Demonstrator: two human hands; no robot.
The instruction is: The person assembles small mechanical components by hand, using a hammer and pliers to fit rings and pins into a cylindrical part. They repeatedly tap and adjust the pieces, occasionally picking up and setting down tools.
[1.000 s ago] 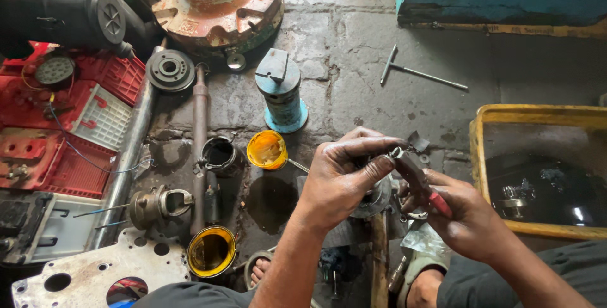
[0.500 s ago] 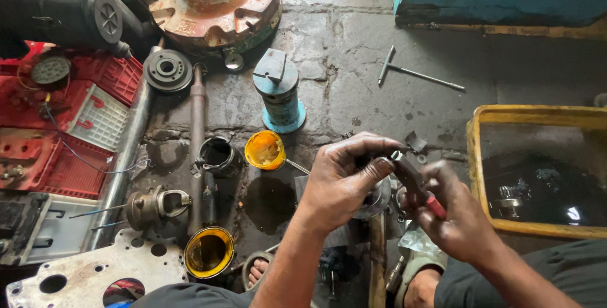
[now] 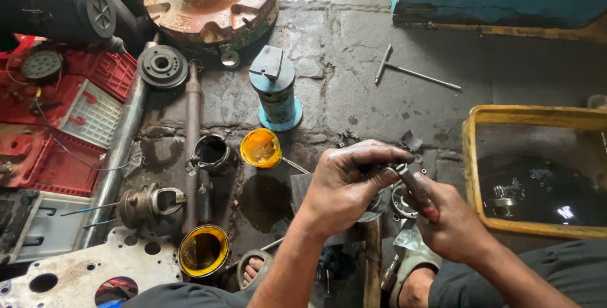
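My left hand (image 3: 346, 184) is closed over a small round metal part (image 3: 379, 202) that it holds above the floor, mostly hiding it. My right hand (image 3: 446, 216) grips pliers (image 3: 418, 189) with red handles, whose metal jaws reach the part under the left fingers. A ring-shaped bearing (image 3: 399, 199) lies on the floor just beneath the two hands. Both hands are greasy.
A yellow tub (image 3: 484, 121) with dark liquid and parts stands at right. A small yellow cup (image 3: 260, 148), a blue cylinder (image 3: 275, 90), a T-handle tool (image 3: 404, 71), a long shaft (image 3: 191, 137), a rusty hub (image 3: 212, 1) and a red crate (image 3: 95, 80) lie around. My foot (image 3: 251, 270) is below.
Both hands stayed together on the part. The pliers tilted slightly and the right hand shifted a little lower.
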